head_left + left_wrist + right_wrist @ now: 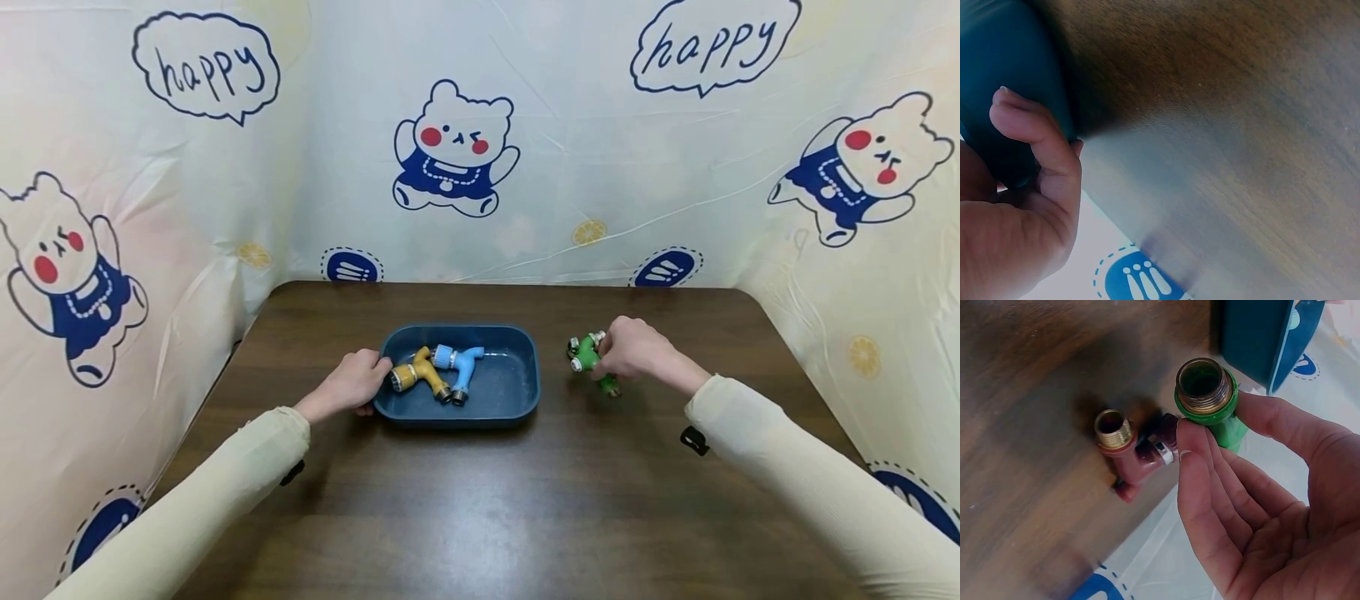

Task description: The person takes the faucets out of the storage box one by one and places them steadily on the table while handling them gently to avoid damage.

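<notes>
The left hand [351, 383] grips the left end of the tray [502, 375], fingers curled at its wall. To the right of the tray, the right hand [637, 348] pinches the green valve [590, 357] between thumb and fingers. A red valve [1132, 462] sits near that hand, on the bench [480, 517] outside the tray. Inside the tray lie the yellow valve [432, 377], toward its left end, and the blue valve [465, 367].

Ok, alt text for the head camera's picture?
A right hand holds a green fitting beside a dark blue tray on a table. A left hand grips the tray's left end; inside lie a yellow fitting and a light blue fitting.
</notes>
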`<control>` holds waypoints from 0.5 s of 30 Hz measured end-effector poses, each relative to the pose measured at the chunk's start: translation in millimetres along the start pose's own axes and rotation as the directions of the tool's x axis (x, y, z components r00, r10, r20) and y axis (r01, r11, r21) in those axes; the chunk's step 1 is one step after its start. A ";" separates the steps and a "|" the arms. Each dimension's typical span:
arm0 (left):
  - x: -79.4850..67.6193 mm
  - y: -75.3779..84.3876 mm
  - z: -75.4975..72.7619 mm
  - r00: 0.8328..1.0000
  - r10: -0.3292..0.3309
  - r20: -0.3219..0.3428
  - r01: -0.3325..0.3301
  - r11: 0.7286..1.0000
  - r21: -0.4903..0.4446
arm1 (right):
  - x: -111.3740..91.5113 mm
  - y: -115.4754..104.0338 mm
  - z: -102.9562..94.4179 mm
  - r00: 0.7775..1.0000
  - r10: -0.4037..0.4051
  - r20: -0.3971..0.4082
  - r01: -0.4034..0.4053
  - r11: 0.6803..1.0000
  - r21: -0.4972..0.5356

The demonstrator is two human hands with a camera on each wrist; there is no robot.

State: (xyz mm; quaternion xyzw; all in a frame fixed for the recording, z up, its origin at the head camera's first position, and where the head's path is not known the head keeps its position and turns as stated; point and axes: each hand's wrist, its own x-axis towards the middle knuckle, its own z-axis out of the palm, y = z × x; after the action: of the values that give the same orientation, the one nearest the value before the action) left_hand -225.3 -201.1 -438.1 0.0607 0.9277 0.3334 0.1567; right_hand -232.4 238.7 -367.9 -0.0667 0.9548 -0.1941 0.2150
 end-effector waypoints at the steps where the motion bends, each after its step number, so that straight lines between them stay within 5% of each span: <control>1: 0.1 -0.2 -0.1 1.000 0.002 -0.001 -0.002 1.000 0.000 | 0.3 1.0 0.1 1.000 0.003 0.002 -0.003 1.000 0.004; 15: -1.1 0.4 -0.9 1.000 0.009 -0.003 -0.009 1.000 0.001 | -0.1 14.3 1.2 1.000 0.014 0.010 -0.014 1.000 0.024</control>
State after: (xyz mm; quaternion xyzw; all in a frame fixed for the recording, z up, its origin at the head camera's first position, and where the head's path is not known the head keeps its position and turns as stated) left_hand -224.5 -201.6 -436.9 0.0643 0.9278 0.3336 0.1538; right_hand -232.4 251.4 -374.5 -0.0583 0.9518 -0.2040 0.2217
